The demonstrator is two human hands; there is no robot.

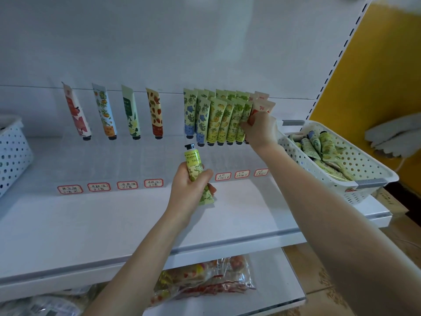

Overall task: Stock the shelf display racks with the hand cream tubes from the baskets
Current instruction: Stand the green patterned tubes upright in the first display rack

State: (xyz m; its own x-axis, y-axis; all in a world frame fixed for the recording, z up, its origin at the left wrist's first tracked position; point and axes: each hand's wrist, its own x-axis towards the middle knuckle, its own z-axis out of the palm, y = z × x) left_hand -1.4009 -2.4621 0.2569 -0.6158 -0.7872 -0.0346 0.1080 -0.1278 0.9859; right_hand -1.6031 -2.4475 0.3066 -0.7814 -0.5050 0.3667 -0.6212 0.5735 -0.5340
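My left hand [190, 185] grips a yellow-green hand cream tube [195, 166] in front of the clear display rack [159, 160], black cap pointing up. My right hand [260, 128] reaches to the rack's right end, its fingers curled on the green and pink tubes [247, 112] standing there. Several green tubes [216, 117] stand packed in the right slots. Four single tubes [131, 110] stand apart in the left slots. A white perforated basket [355, 169] at the right holds several more tubes [323, 147].
A second white perforated basket [11, 151] sits at the left edge of the white shelf [114, 224]. Price labels [127, 185] line the rack front. Packaged snacks [205, 279] lie on the lower shelf. A yellow wall [376, 65] stands to the right.
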